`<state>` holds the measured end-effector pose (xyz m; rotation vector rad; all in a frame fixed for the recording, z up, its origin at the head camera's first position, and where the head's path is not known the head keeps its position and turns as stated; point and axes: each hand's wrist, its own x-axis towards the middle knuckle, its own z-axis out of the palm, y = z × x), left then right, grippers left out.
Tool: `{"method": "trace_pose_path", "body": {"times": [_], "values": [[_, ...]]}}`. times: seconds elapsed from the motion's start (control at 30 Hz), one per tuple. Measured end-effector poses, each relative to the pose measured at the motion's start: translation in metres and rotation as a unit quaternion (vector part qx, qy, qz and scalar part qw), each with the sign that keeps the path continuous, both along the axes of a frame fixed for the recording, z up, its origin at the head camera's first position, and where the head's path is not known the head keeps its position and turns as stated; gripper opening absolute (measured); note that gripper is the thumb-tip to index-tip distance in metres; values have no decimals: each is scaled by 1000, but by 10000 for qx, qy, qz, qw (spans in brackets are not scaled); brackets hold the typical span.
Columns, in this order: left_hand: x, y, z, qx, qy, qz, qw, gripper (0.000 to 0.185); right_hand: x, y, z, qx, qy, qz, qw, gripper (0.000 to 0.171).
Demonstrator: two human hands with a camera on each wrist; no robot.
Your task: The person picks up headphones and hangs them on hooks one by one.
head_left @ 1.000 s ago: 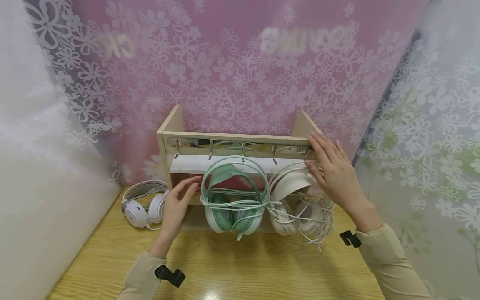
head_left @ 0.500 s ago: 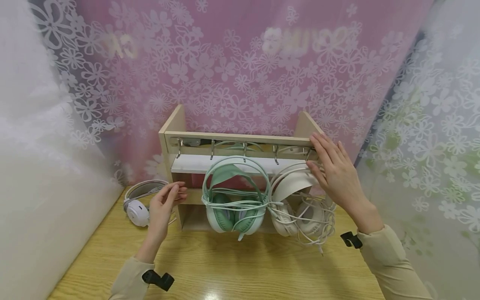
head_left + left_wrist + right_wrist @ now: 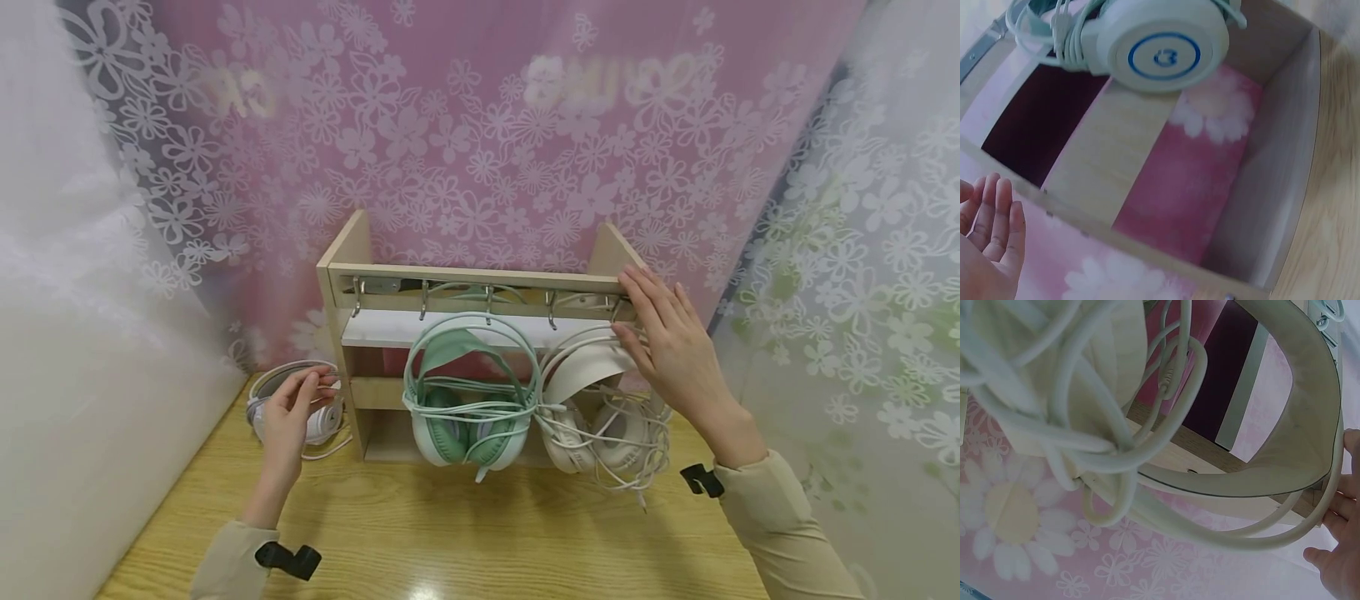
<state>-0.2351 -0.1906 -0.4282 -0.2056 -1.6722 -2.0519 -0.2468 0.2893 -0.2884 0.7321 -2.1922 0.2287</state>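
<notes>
A wooden rack with metal hooks stands on the table. A mint-green headset hangs from a middle hook, and its ear cup also shows in the left wrist view. A cream headset with a tangled cable hangs to its right. My right hand rests flat on the rack's right end, thumb by the cream headband. A white headset lies on the table left of the rack. My left hand hovers over it with loose fingers, holding nothing.
The wooden table is hemmed in by flower-patterned curtains: pink behind, white on both sides. The rack has a white shelf and a lower compartment. Two hooks at the rack's left end carry nothing.
My left hand has moved left, away from the green headset, past the rack's side panel to the white headset on the table. My right hand has stayed on the rack.
</notes>
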Motion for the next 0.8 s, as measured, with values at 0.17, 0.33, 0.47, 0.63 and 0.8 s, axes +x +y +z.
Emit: {"method": "trace_pose_path", "body": {"times": [0.17, 0.33, 0.47, 0.63, 0.8], "values": [[-3, -16, -4, -95, 63, 188, 9998, 35, 0, 0, 0, -8, 5, 4, 10000, 66], [-7, -30, -9, -242, 72, 348, 9991, 34, 1, 0, 0, -17, 32, 4, 10000, 67], [-9, -38, -11, -561, 26, 562, 9968, 32, 1, 0, 0, 4, -3, -12, 10000, 66], [-10, -48, -16, -1307, -123, 863, 9876, 31, 1, 0, 0, 13, -7, 6, 10000, 66], [-14, -58, -24, -2230, -282, 1126, 9679, 32, 0, -1, 0, -4, 51, 29, 10000, 68]]}}
